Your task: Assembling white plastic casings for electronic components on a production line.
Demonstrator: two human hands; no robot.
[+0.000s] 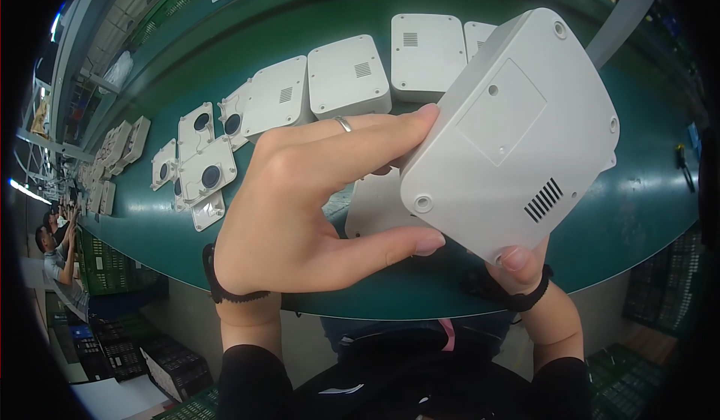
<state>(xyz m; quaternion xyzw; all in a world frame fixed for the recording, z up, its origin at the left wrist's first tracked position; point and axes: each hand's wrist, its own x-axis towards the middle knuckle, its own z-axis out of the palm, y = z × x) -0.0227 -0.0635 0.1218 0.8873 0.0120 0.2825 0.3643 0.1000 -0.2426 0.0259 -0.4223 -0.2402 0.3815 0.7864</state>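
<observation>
A white plastic housing (pixel 480 150), box-like with rounded corners, a slotted vent, screw holes and a square outline on its face, is held tilted above the bench. My right hand (pixel 521 266) grips it at the lower corner, with the thumb on the face and the other fingers hidden behind. Fingers of my left hand (pixel 300 202) reach the housing's left side, while the left thumb stands apart from it below. Beneath my left hand, another white part (pixel 379 202) lies partly covered on the green bench (pixel 285 244).
Several similar white housings (pixel 349 75) stand in a row across the bench. To their left lie white plates with round dark discs (pixel 212 176). A dark tool (pixel 682 166) rests at the right edge. Far left, a person (pixel 60 259) sits by the bench near green crates (pixel 109 262).
</observation>
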